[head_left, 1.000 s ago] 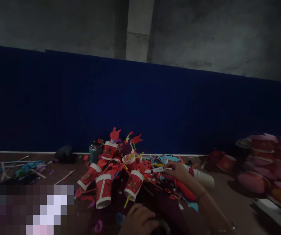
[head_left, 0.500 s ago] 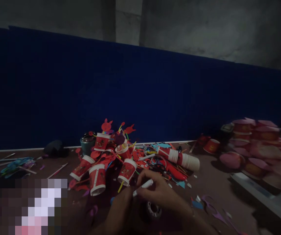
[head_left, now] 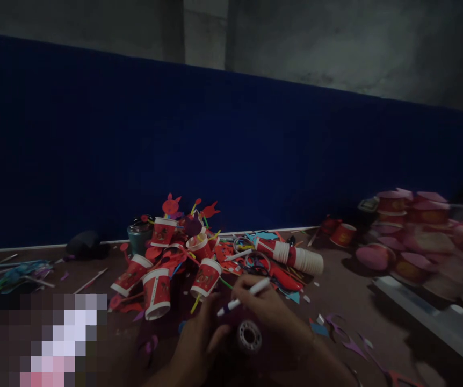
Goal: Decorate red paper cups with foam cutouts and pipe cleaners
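In my right hand is a white marker pen, pinched in the fingers and slanting down to the left. Close by on the left, my left hand is half curled, its thumb apart from the fingers; whatever lies between them is too dark to make out. The pen's lower end points into the gap between the two hands. Just below them is a roll of tape with a pale ring. Beyond my hands, red paper cups with straws and red animal cut-outs lie in a heap.
A stack of nested cups lies right of the heap, and a teal lidded container stands behind it. Pink-topped cups are piled at the right, near a clear tray. Purple paper scraps litter the table before a blue partition.
My right hand has moved slightly right, and more of the marker pen shows. The left thumb now stands apart from its fingers. The whole view has shifted a little.
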The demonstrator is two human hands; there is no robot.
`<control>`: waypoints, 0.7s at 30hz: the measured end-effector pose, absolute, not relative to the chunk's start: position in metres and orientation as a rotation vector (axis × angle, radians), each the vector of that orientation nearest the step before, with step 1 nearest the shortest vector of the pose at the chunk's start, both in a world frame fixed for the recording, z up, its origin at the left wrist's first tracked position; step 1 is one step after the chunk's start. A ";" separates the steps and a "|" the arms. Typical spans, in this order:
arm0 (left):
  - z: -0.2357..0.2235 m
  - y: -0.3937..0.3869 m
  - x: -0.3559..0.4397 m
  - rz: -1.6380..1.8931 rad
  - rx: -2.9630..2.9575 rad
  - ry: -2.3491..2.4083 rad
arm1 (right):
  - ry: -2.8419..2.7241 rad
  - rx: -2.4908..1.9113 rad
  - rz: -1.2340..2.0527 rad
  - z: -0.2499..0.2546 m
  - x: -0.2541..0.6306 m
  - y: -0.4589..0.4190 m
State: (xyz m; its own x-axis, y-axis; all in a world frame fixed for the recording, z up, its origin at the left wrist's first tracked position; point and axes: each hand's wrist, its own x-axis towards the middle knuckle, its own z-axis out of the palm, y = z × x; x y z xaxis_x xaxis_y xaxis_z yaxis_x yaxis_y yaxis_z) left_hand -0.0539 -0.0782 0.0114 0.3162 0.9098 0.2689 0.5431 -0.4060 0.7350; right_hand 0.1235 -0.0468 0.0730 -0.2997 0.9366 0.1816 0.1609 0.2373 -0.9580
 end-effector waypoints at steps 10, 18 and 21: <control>0.008 -0.089 -0.034 0.264 2.843 1.347 | -1.672 -1.140 1.016 0.027 0.154 -0.036; 0.013 -0.077 -0.040 -0.063 2.690 1.509 | -1.417 -1.024 1.267 0.010 0.138 -0.016; 0.012 -0.080 -0.040 -0.087 2.729 1.551 | -1.365 -0.990 1.325 0.008 0.137 -0.008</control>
State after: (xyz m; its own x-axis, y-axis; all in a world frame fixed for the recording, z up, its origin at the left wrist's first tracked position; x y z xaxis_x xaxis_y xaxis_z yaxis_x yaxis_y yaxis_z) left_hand -0.0402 -0.0797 0.0116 0.5107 0.8584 -0.0490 0.8585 -0.5122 -0.0260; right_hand 0.1370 -0.0078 0.0077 -0.2137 0.9724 0.0941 -0.0656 0.0818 -0.9945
